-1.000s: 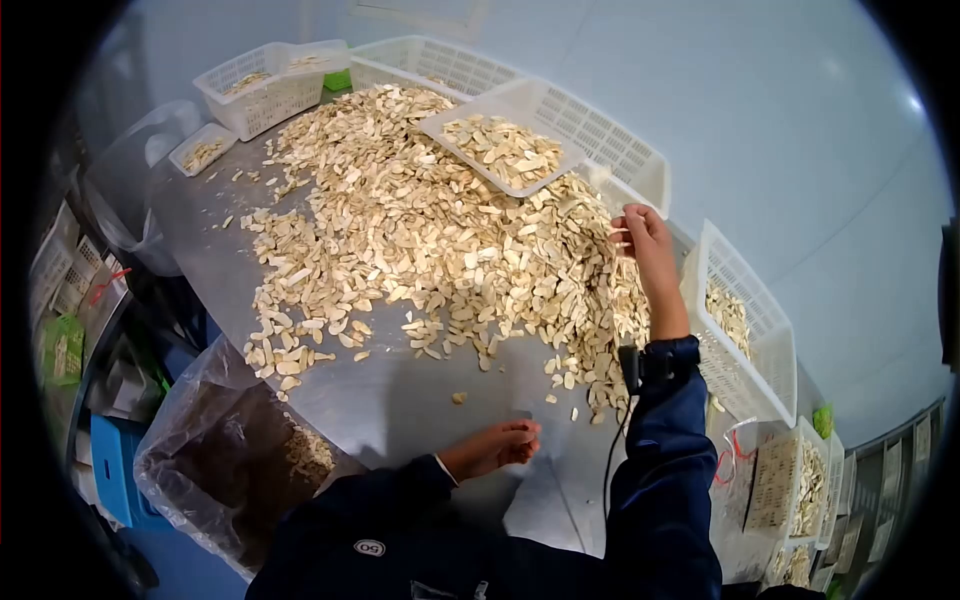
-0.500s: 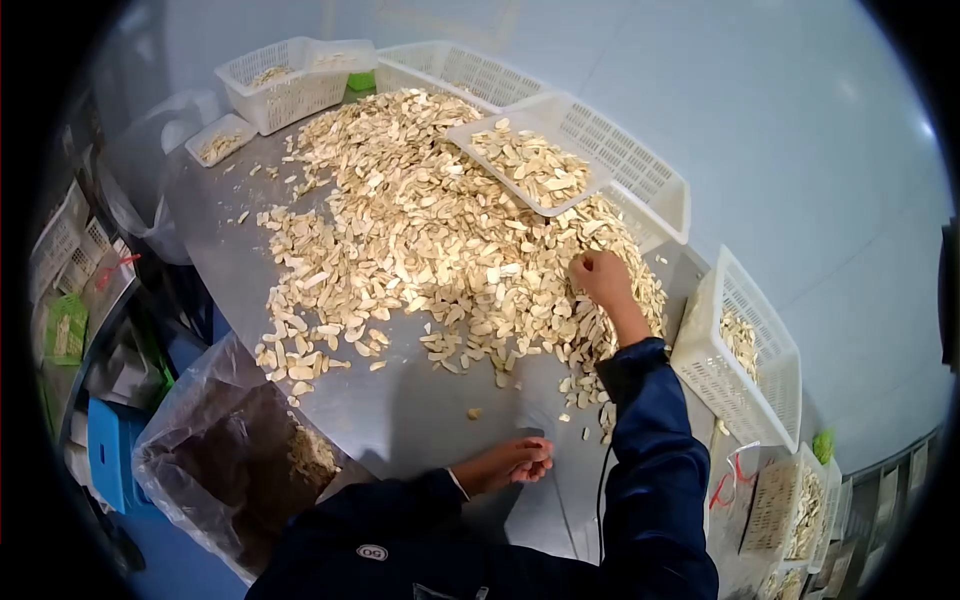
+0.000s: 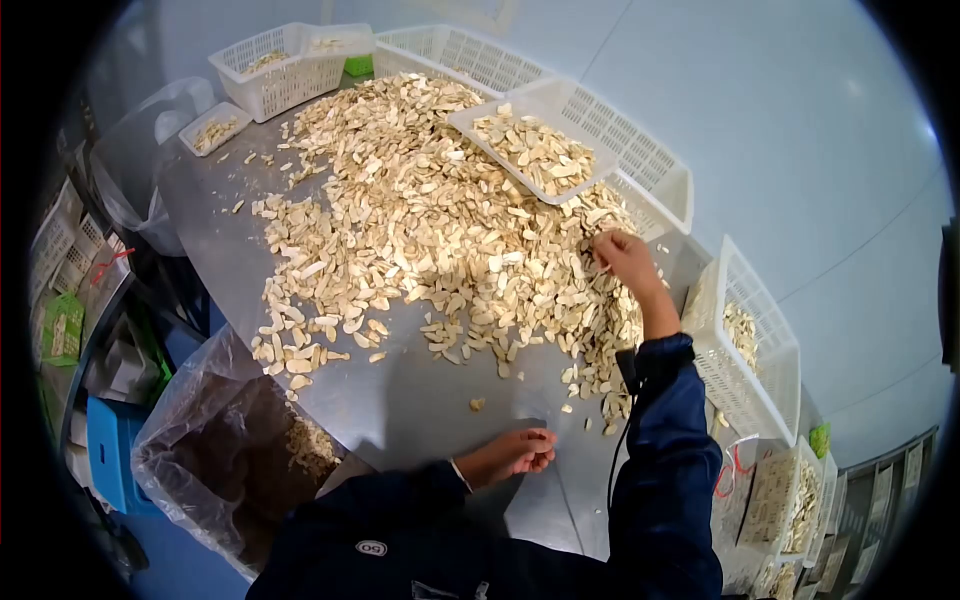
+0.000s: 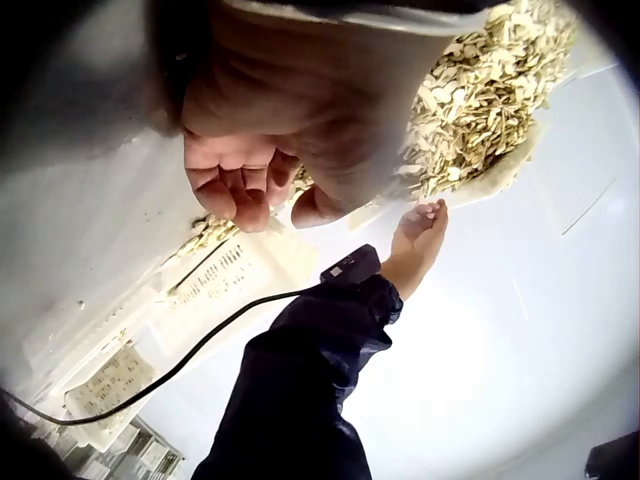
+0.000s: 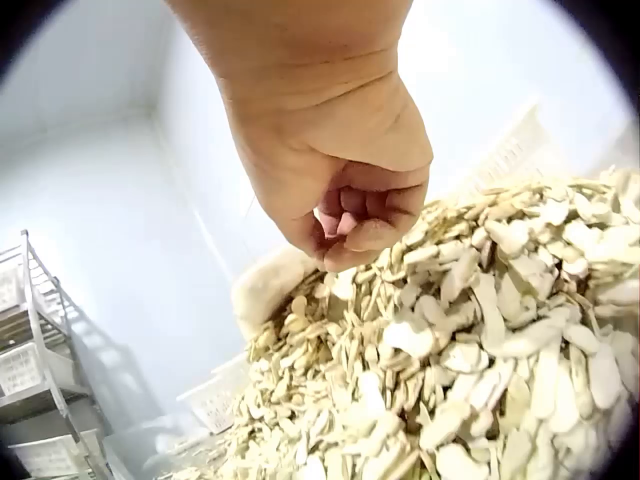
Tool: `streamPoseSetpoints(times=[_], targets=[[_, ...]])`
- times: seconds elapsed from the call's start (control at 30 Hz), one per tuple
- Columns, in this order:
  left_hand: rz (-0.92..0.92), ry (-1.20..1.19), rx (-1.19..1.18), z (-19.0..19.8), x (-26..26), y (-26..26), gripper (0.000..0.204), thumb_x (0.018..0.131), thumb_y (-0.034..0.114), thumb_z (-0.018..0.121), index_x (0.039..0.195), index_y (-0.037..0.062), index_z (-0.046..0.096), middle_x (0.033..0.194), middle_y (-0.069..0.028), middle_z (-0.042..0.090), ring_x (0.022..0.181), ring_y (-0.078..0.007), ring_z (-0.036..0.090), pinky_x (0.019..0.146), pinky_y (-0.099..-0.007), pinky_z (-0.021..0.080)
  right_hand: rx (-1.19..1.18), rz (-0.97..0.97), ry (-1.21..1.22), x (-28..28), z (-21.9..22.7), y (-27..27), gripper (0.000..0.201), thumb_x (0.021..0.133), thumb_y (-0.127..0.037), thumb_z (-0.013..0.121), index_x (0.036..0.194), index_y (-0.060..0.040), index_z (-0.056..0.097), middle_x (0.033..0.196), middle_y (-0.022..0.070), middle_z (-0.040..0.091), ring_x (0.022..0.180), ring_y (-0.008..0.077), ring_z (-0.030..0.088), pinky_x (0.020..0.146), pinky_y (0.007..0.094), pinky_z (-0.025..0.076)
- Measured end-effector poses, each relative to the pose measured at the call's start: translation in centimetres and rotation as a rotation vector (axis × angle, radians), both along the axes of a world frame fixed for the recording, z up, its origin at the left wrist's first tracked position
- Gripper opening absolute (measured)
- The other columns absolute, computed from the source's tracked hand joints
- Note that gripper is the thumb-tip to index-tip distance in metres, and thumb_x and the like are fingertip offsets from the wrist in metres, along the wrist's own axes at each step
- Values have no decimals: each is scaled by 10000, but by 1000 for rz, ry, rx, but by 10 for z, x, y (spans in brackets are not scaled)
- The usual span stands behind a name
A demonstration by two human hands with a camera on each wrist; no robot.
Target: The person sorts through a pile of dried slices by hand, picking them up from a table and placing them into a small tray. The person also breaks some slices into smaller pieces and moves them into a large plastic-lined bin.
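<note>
A broad heap of pale dried slices (image 3: pixel 440 220) covers much of the metal table (image 3: pixel 400 390). My right hand (image 3: pixel 622 258) is over the heap's right side, its fingers curled and the fingertips right at the topmost slices. In the right wrist view the fingers (image 5: pixel 375 225) fold in toward the palm, and no slice shows between them. My left hand (image 3: pixel 508 456) hangs near the table's front edge, apart from the heap. Its fingers (image 4: pixel 240 185) are loosely bent in the left wrist view, with nothing in them.
A white tray of slices (image 3: pixel 560 195) tilts across a basket behind the heap. At the right stands another white basket (image 3: pixel 770 365). Front left, a plastic-lined bin (image 3: pixel 190 450) holds brown scraps beside a blue stool (image 3: pixel 110 445). A small tray (image 3: pixel 240 120) lies far left.
My right hand has come from the heap's right edge leftward and nearer, then shifted slightly right; its fingers are more curled than at first. The left hand stays almost in place.
</note>
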State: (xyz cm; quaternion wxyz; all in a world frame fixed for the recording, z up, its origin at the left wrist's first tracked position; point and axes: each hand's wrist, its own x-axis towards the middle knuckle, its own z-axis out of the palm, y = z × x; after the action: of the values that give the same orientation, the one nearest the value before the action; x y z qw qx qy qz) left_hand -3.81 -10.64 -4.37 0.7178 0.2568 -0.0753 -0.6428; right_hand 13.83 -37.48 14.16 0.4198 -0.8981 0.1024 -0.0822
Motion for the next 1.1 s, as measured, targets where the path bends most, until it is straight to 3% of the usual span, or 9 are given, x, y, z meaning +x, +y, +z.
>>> streamPoseSetpoints(times=[0.17, 0.27, 0.37, 0.5, 0.53, 0.73, 0.83, 0.87, 1.1], targets=[[-12, 9, -2, -3, -3, -4, 191, 1015, 177, 557, 1177, 76, 545, 988, -25, 589, 883, -103, 560, 848, -254, 478, 535, 46, 125, -1, 2, 30, 302, 1011, -328, 592, 1064, -40, 669, 768, 1, 682, 645, 69, 606, 562, 242, 481], [-15, 11, -9, -4, 0, -6, 200, 1014, 180, 556, 1181, 70, 542, 973, -22, 587, 875, -102, 559, 847, -255, 476, 680, -94, 17, 23, 11, 80, 311, 1032, -325, 557, 1131, -34, 602, 854, 63, 705, 624, 90, 622, 533, 219, 484], [1, -44, -55, -12, 5, -3, 211, 1016, 198, 554, 1186, 76, 538, 971, -17, 584, 878, -100, 560, 843, -251, 472, 852, 7, -37, 60, 2, 75, 307, 1028, -302, 556, 1127, -12, 577, 831, 78, 709, 614, 92, 634, 493, 204, 481], [11, 17, -138, -18, 1, -6, 247, 1009, 212, 571, 1215, 80, 533, 991, -16, 584, 901, -103, 559, 845, -252, 461, 923, -138, -87, 102, -4, 48, 231, 993, -185, 584, 935, 34, 631, 737, 82, 696, 490, 121, 583, 403, 226, 401], [20, 23, -122, -14, 0, -5, 256, 1008, 214, 574, 1223, 81, 532, 993, -15, 585, 902, -104, 557, 846, -255, 459, 843, -26, -102, 118, -16, 18, 229, 987, -145, 570, 866, 36, 641, 717, 81, 678, 497, 122, 586, 406, 238, 389], [19, -11, -5, -10, -2, -4, 268, 1009, 212, 569, 1240, 82, 534, 1002, -13, 577, 905, -110, 546, 871, -272, 464, 816, -260, -110, 102, -5, -9, 223, 991, -165, 577, 871, 13, 636, 683, 59, 653, 527, 122, 604, 419, 253, 392], [21, -18, 1, -7, -1, -7, 258, 1010, 207, 563, 1234, 81, 539, 1000, -19, 576, 898, -110, 547, 869, -272, 475, 829, -244, -65, 85, -22, -14, 216, 991, -176, 590, 877, 4, 630, 707, 61, 663, 543, 122, 613, 432, 245, 407], [24, -22, 4, -5, -1, -7, 253, 1011, 205, 561, 1229, 79, 540, 1000, -21, 576, 894, -109, 548, 865, -271, 480, 737, -199, 30, 80, -25, -21, 181, 1002, -171, 589, 896, -24, 595, 734, 49, 644, 582, 97, 616, 474, 191, 501], [43, -50, 4, 1, 0, -5, 167, 1011, 266, 604, 1104, 129, 588, 945, 24, 581, 831, -60, 545, 818, -238, 481, 791, -65, 33, 30, -16, 6, 202, 999, -182, 602, 956, 12, 635, 774, 54, 674, 611, 114, 641, 530, 203, 520]])
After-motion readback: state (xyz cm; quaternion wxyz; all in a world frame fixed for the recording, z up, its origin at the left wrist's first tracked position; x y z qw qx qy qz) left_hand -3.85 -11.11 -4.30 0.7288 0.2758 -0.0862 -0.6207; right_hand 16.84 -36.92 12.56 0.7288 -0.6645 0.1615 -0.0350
